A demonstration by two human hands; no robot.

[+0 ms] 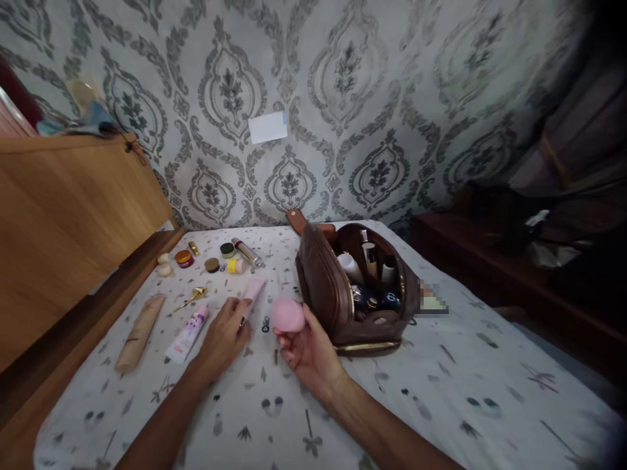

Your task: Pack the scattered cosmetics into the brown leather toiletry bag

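Observation:
My left hand (226, 335) has its fingers closed around the lower part of a pink tube (255, 289), which lies slanted on the patterned sheet. Between thumb and fingers, my right hand (313, 352) holds a round pink container (287, 314) just left of the bag. The brown bag (321, 281) stands unzipped, with bottles and a white-capped item (349, 266) inside. A white and purple tube (188, 334) lies left of my left hand, and a long beige tube (140, 334) is farther left.
Several small jars, among them a red one (184, 259) and a dark green one (227, 249), are toward the back left. A gold item (198, 293) lies nearer. Wooden furniture (78, 222) borders the left side; a patterned wall (313, 98) rises behind.

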